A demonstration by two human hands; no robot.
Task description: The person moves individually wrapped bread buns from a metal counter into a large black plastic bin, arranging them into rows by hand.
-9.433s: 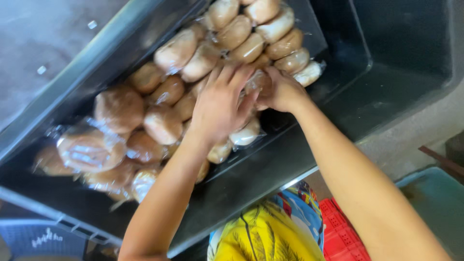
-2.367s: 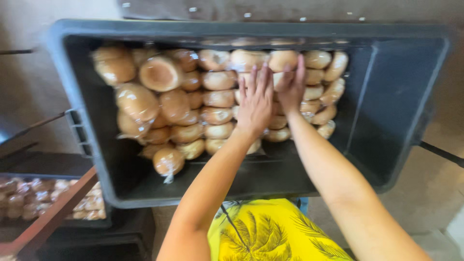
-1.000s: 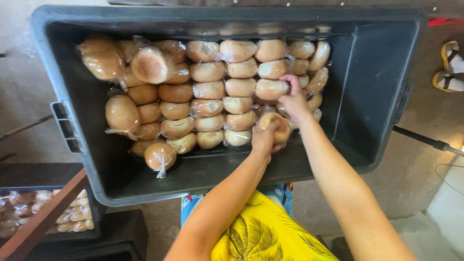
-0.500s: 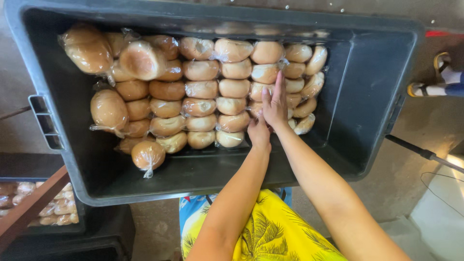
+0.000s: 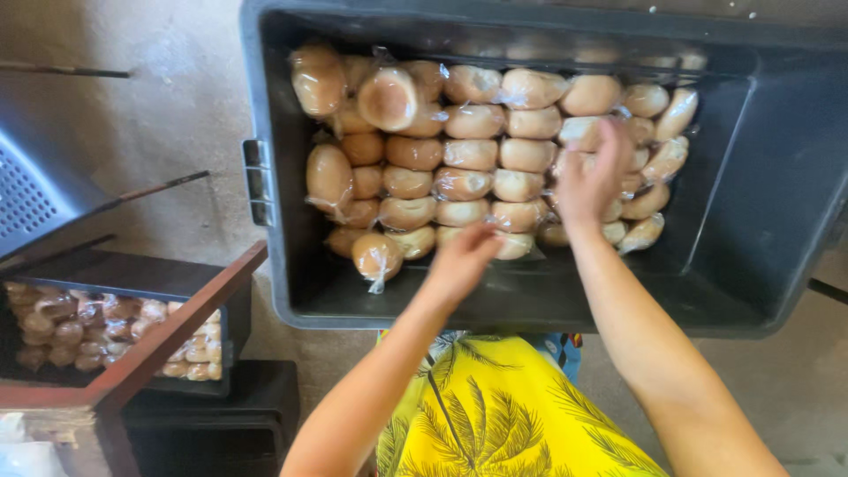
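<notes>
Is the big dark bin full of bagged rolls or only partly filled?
Partly filled. Bagged rolls cover the far part of the dark bin; a bare strip of floor shows along its near and right sides.

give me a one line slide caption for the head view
Both hands, left hand and right hand, over bagged bread rolls in a dark plastic crate.

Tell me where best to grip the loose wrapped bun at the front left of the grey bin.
Probably the twisted plastic tail hanging under the wrapped bun, coming from the near side: it lies apart from the rows, with bare bin floor in front. The left hand is nearest.
</notes>
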